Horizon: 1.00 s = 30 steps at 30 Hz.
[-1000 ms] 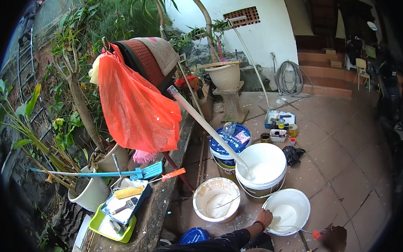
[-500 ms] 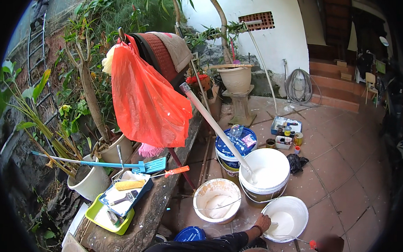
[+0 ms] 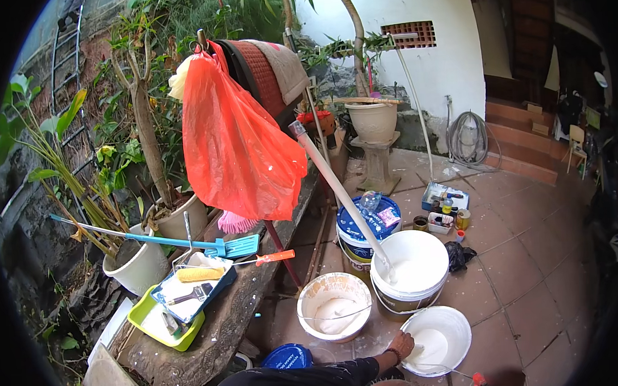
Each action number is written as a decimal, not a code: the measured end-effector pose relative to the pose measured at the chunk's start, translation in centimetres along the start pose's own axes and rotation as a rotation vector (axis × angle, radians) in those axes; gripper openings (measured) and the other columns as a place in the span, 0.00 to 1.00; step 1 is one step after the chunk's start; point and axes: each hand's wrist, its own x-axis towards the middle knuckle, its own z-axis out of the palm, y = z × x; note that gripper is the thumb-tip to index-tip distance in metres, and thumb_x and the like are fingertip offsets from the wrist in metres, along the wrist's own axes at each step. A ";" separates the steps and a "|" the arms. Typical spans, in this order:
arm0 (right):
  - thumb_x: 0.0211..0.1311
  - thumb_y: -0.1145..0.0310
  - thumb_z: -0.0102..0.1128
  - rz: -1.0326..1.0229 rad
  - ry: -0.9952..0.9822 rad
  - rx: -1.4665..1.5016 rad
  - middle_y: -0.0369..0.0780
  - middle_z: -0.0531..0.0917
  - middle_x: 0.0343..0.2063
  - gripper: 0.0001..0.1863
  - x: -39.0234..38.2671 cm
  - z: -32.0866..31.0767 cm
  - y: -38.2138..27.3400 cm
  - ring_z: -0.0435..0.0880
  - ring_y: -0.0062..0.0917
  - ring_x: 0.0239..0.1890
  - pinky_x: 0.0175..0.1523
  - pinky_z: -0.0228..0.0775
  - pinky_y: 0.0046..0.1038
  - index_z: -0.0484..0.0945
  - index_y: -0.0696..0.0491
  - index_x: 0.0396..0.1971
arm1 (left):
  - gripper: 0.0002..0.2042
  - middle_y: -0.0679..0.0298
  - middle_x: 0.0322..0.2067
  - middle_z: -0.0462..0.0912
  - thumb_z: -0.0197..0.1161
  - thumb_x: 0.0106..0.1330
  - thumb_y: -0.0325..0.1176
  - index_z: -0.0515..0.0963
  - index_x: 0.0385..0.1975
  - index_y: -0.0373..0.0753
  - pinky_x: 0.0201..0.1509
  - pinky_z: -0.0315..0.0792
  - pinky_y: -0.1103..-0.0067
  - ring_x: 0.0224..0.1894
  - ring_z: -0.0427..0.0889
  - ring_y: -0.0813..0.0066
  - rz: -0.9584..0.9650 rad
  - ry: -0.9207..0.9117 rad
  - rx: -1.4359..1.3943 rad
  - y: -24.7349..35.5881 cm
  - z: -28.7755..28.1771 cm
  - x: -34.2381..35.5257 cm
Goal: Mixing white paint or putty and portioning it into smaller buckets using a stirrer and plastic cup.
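— While the left hand is resting on the white bucket, are its fingers gripping?
— Curled over the rim. It's sitting on the tiled floor, beside the stirred paint pail.
— Right hand?
— Unseen.

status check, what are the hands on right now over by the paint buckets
Left hand on rim of small white paint bowl, grip unclear. Right hand out of view. Big white bucket with long stir stick close behind the bowl.

White round lid lies flat on the tiled floor, underside up, smeared with white paint. It sits just beside the big paint bucket.
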 end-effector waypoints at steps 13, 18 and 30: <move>0.62 0.32 0.49 0.154 -0.382 0.443 0.54 0.85 0.38 0.34 1.8 -4.6 -1.1 0.85 0.42 0.44 0.48 0.77 0.42 0.87 0.51 0.35 | 0.10 0.59 0.29 0.79 0.52 0.65 0.32 0.80 0.32 0.38 0.45 0.66 0.70 0.35 0.80 0.66 0.017 -0.017 -0.004 -0.6 -0.2 -0.4; 0.65 0.35 0.45 0.177 -0.300 0.416 0.47 0.87 0.34 0.33 1.8 -6.6 -1.6 0.84 0.45 0.40 0.47 0.76 0.44 0.86 0.50 0.34 | 0.10 0.60 0.30 0.80 0.51 0.66 0.32 0.81 0.33 0.38 0.47 0.66 0.69 0.38 0.79 0.66 0.023 -0.019 -0.020 -0.6 0.5 -0.4; 0.68 0.41 0.46 0.100 -0.339 0.250 0.43 0.87 0.34 0.28 3.7 -6.9 -2.3 0.84 0.42 0.39 0.46 0.76 0.44 0.86 0.49 0.31 | 0.11 0.59 0.34 0.81 0.51 0.67 0.33 0.81 0.38 0.38 0.49 0.65 0.68 0.41 0.79 0.65 0.016 -0.053 -0.040 -0.7 -0.3 -0.5</move>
